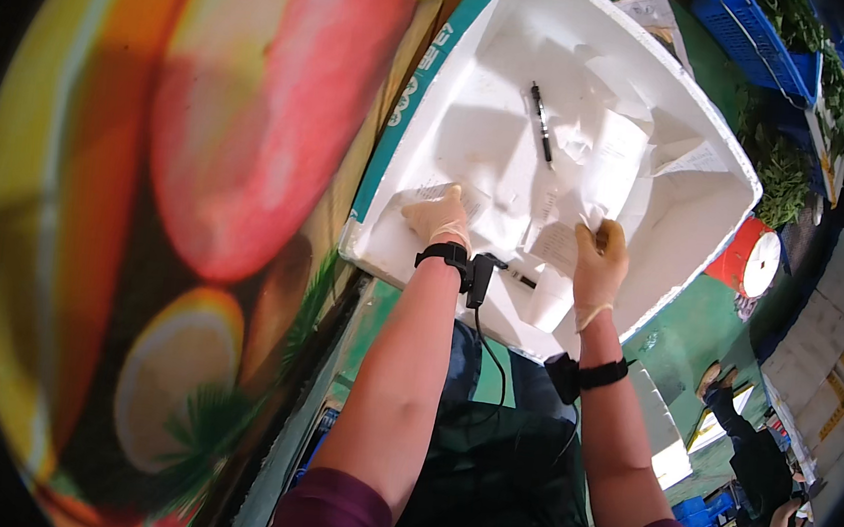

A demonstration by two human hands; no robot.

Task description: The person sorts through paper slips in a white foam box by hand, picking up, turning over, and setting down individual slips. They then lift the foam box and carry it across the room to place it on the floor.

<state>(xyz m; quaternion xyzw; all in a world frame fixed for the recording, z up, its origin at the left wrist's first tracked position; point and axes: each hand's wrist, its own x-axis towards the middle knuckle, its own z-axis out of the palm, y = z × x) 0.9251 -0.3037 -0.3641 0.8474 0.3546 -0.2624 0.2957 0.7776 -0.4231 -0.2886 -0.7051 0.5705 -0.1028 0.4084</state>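
Both my hands wear thin pale gloves and reach into a white foam box (695, 238). My right hand (601, 260) pinches the lower end of a long white printed paper slip (615, 160). My left hand (438, 212) rests over another printed slip (476, 202) near the box's left wall; its fingertips are partly hidden, so its grip is unclear. A black pen (541, 123) lies on the box floor above and between the hands. More printed slips (556, 241) lie between them. Close to the near wall are a dark marker-like pen (520, 277) and a curled white paper (550, 302).
Left of the box stands a surface printed with large fruit (271, 100). Blue crates (765, 45) with leafy greens (779, 182) and a red-and-white round container (750, 258) are to the right. Another person (758, 466) is at the lower right, near stacked foam boxes (831, 322).
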